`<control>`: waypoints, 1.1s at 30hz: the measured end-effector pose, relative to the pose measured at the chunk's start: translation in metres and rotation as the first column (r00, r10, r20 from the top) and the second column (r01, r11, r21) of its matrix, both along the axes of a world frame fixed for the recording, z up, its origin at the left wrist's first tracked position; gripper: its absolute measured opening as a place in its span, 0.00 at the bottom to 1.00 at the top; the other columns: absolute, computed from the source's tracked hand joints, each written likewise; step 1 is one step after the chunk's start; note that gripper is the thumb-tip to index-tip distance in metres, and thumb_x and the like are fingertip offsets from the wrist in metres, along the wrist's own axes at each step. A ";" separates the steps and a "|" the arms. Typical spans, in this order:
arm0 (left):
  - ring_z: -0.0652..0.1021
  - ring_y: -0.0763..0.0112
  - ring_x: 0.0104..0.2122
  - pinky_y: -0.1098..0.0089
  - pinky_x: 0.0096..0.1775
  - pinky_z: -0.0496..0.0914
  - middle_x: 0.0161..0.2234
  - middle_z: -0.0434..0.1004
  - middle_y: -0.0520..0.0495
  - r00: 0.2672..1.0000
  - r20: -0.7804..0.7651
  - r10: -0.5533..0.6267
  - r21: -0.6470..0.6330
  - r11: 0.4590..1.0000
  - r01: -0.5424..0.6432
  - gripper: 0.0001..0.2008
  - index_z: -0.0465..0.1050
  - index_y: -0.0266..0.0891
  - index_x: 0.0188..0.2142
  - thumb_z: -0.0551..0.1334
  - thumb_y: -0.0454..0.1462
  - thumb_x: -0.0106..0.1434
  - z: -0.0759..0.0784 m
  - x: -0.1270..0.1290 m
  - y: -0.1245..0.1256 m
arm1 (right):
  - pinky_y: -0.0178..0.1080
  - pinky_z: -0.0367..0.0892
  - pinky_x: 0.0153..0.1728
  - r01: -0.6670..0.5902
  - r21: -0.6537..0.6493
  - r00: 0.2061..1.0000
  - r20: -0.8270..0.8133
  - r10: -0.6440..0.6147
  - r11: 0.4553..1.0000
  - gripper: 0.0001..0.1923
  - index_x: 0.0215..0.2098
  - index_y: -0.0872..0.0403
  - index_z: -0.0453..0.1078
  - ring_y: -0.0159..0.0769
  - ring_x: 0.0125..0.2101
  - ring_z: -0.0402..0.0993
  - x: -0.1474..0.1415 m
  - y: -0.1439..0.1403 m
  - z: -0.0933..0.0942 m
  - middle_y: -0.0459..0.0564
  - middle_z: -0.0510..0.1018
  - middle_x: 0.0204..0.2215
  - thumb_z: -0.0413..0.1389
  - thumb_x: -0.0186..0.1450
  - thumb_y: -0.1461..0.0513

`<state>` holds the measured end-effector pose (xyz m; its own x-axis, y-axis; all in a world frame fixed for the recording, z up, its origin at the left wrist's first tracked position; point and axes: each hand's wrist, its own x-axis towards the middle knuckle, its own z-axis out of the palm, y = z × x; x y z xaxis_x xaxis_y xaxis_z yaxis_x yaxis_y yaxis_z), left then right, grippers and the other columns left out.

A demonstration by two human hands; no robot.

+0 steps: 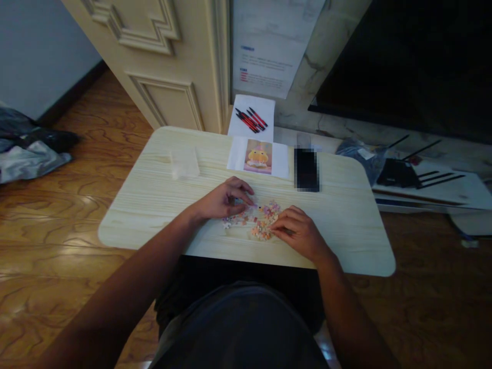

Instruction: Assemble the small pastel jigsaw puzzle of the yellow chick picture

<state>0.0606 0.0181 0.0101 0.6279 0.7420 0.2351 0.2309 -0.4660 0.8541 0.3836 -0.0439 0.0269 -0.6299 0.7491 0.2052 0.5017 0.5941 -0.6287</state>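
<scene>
Small jigsaw puzzle pieces [262,230] lie in a loose heap near the table's front edge, orange at the front and pink and purple behind. My left hand [227,199] is over the left part of the heap, its fingers apart and thumb stretched toward the pieces. At the heap's right side, my right hand [298,229] has thumb and fingertips pinched together against the orange pieces. Whatever is between those fingertips is too small to make out. Beyond the heap, a printed picture [258,156] of a yellow-orange figure lies on white paper.
On the pale wooden table [146,205] are a clear plastic bag [185,163] at the left and a dark phone [306,170] at the back right. Several red-and-black pens [251,120] rest on paper behind it. A black router [397,173] stands on the low shelf.
</scene>
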 end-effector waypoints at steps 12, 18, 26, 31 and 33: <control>0.81 0.57 0.53 0.51 0.61 0.73 0.51 0.85 0.42 1.000 0.021 0.009 0.047 0.999 -0.010 0.09 0.91 0.46 0.46 0.71 0.39 0.69 -0.001 0.003 0.002 | 0.52 0.74 0.47 0.083 0.038 0.997 0.007 -0.083 0.996 0.04 0.43 0.47 0.83 0.46 0.42 0.79 0.002 -0.001 0.005 0.52 0.84 0.39 0.64 0.77 0.60; 0.82 0.57 0.52 0.52 0.61 0.74 0.51 0.86 0.42 1.000 0.031 0.001 0.039 0.999 -0.002 0.09 0.91 0.45 0.45 0.71 0.38 0.69 -0.001 0.003 0.002 | 0.52 0.73 0.49 0.196 0.049 0.947 0.250 -0.202 0.979 0.04 0.41 0.49 0.79 0.52 0.47 0.79 -0.014 0.007 0.014 0.54 0.84 0.41 0.69 0.72 0.61; 0.82 0.57 0.51 0.54 0.59 0.75 0.49 0.86 0.41 0.999 0.046 -0.005 0.053 0.999 0.003 0.09 0.91 0.45 0.45 0.72 0.37 0.68 -0.004 0.004 0.004 | 0.52 0.73 0.53 0.261 0.059 0.878 0.400 -0.262 0.964 0.10 0.45 0.51 0.79 0.53 0.50 0.80 -0.025 0.005 0.023 0.55 0.85 0.46 0.72 0.69 0.59; 0.82 0.58 0.50 0.55 0.58 0.75 0.49 0.87 0.42 0.998 0.055 0.001 0.068 0.998 -0.005 0.09 0.91 0.45 0.45 0.72 0.35 0.68 -0.005 0.004 0.004 | 0.50 0.73 0.51 0.250 0.131 0.841 0.461 -0.282 0.959 0.07 0.43 0.51 0.81 0.53 0.49 0.80 -0.029 0.002 0.030 0.53 0.86 0.43 0.72 0.70 0.60; 0.82 0.58 0.50 0.55 0.58 0.75 0.49 0.87 0.41 0.999 0.053 -0.007 0.076 0.997 0.003 0.09 0.91 0.45 0.46 0.71 0.36 0.69 -0.005 0.004 0.004 | 0.49 0.73 0.49 0.251 0.138 0.841 0.459 -0.287 0.958 0.08 0.42 0.51 0.81 0.52 0.49 0.80 -0.031 0.002 0.030 0.52 0.86 0.42 0.73 0.69 0.58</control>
